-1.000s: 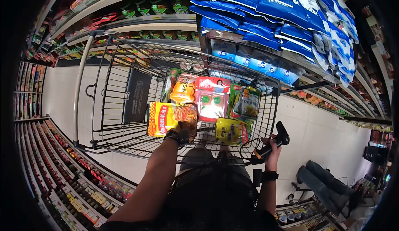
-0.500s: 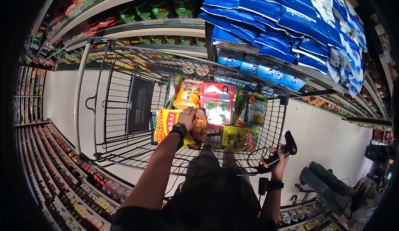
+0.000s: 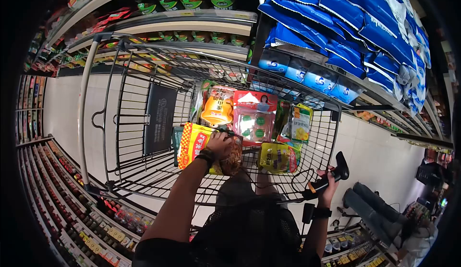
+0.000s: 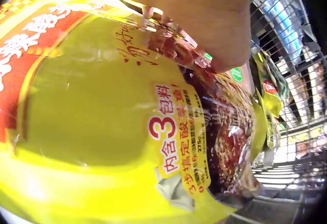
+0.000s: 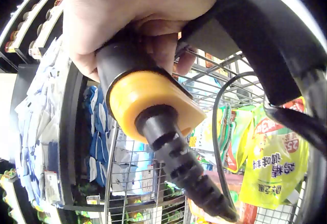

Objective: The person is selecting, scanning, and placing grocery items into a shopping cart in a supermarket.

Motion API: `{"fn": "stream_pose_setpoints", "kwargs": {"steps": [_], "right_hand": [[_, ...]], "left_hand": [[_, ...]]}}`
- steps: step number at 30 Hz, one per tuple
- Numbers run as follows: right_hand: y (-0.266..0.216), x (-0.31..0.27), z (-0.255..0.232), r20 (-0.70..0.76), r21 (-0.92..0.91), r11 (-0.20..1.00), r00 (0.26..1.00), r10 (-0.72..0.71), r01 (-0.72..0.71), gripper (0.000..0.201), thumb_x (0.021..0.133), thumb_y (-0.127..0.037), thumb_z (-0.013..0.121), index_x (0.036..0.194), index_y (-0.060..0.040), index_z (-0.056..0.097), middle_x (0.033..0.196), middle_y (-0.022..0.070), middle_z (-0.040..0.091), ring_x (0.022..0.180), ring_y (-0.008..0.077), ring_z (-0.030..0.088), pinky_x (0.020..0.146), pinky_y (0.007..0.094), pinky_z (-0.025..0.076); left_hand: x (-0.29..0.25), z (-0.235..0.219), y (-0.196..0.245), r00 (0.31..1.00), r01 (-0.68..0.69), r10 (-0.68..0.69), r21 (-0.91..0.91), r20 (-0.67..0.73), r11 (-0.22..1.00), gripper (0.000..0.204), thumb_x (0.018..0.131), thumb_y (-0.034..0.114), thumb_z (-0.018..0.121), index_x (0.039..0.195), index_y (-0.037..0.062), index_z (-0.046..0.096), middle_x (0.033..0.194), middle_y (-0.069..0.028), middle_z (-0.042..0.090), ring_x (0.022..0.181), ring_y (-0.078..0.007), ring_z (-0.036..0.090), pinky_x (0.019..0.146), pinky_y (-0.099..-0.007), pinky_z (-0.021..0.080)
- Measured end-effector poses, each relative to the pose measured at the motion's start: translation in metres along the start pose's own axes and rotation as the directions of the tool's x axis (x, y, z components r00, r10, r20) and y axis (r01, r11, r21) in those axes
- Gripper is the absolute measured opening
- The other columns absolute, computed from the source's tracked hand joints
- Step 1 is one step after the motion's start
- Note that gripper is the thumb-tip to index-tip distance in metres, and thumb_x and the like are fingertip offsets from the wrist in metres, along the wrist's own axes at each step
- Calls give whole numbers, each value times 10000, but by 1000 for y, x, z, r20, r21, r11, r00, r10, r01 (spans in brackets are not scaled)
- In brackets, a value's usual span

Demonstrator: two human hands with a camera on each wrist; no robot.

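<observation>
My left hand (image 3: 221,146) grips the upper edge of a yellow and red seasoning packet (image 3: 193,142) in the cart. Up close in the left wrist view, fingers curl at the rim of the packet (image 4: 87,106), which has a food picture at one end. By the cart's right end, my right hand (image 3: 328,186) holds a black and orange barcode scanner (image 3: 341,169) by its handle; a ribbed cable sleeve leaves the scanner (image 5: 148,101) below the hand. Near the left hand lie an orange pouch (image 3: 217,111) and a red pouch with a clear window (image 3: 255,119).
A wire shopping cart (image 3: 111,113) contains the goods, including a yellow-green pouch (image 3: 274,158) and green packets (image 3: 301,125). Blue bags (image 3: 336,26) are piled behind it. Shelves (image 3: 57,204) line the aisle. Another person's legs (image 3: 367,207) show at the right.
My left hand has moved from the packet's lower part to its upper edge, and the packet has shifted slightly right. The scanner stays in my right hand as the view shifts.
</observation>
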State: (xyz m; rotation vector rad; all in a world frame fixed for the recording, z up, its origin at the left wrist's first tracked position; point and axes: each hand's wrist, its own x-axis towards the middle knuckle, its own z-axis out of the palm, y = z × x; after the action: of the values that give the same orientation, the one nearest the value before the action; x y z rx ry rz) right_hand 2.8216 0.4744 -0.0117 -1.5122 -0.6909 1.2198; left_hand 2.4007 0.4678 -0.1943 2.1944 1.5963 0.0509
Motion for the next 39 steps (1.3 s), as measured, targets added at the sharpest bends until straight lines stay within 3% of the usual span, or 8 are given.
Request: {"fn": "stream_pose_setpoints", "kwargs": {"steps": [3, 8, 11, 13, 18, 21, 25, 39], "right_hand": [[1, -4, -3, -7, 16, 1000, 1000, 4, -4, 374, 832, -155, 553, 1107, 52, 408, 774, 150, 617, 779, 252, 617, 839, 382, 467], [1, -1, -1, 0, 10, 1000, 1000, -3, 3, 358, 834, -137, 535, 1110, 49, 402, 766, 141, 612, 782, 249, 617, 839, 387, 471], [2, -6, 0, 9, -6, 1000, 1000, -18, 18, 342, 849, -146, 526, 1109, 43, 409, 766, 128, 614, 792, 235, 616, 843, 380, 465], [-1, -11, 0, 3, -40, 999, 1000, -22, 22, 335, 861, -161, 527, 1107, 39, 419, 767, 119, 615, 803, 226, 615, 853, 373, 454], [2, -10, -3, 10, -39, 998, 999, -45, 46, 346, 856, -157, 529, 1112, 47, 415, 770, 118, 617, 803, 224, 612, 863, 373, 449], [2, -7, 0, 11, -38, 998, 999, -52, 53, 346, 856, -151, 531, 1110, 51, 412, 770, 121, 616, 800, 221, 613, 866, 374, 448], [4, -7, 0, 1, -8, 999, 999, -45, 45, 340, 856, -148, 532, 1108, 46, 415, 772, 119, 617, 793, 218, 613, 860, 367, 449], [6, -15, -3, -27, -47, 999, 999, -16, 15, 376, 844, -167, 553, 1127, 34, 410, 779, 113, 615, 805, 225, 604, 840, 363, 451]], "left_hand": [[-2, -10, 5, 997, 71, -72, -72, -13, 995, 482, 741, 408, 596, 1101, 99, 510, 1055, -133, 502, 1033, -304, 478, 888, -466, 347], [20, -21, -11, 924, 289, -264, -53, 276, 956, 865, 699, 662, 541, 1244, 1, 420, 1244, -184, 429, 1207, -329, 363, 1020, -430, 265], [10, -16, -13, 936, 305, -300, 3, 185, 952, 979, 666, 727, 519, 1298, -5, 369, 1365, -218, 319, 1298, -365, 244, 1077, -440, 171], [15, -10, -13, 851, 468, -457, 23, 259, 884, 1160, 598, 827, 465, 1383, 3, 241, 1450, -225, 165, 1352, -375, 117, 1097, -476, 47], [27, -20, -15, 760, 457, -478, 160, 440, 875, 1265, 542, 891, 405, 1400, -7, 167, 1453, -223, 168, 1361, -357, 98, 1099, -476, 49], [11, -30, -24, 874, 365, -348, 15, 340, 931, 960, 608, 752, 547, 1275, 73, 419, 1326, -195, 399, 1278, -343, 300, 1079, -469, 134], [-14, -42, -19, 953, 213, -212, 19, 219, 977, 705, 633, 563, 651, 1150, 105, 503, 1133, -151, 514, 1130, -304, 434, 1002, -438, 254], [-53, -71, 13, 949, 98, -64, -98, 309, 990, 719, 688, 563, 644, 1216, 104, 477, 1123, -140, 494, 1087, -302, 468, 919, -421, 377]]}}
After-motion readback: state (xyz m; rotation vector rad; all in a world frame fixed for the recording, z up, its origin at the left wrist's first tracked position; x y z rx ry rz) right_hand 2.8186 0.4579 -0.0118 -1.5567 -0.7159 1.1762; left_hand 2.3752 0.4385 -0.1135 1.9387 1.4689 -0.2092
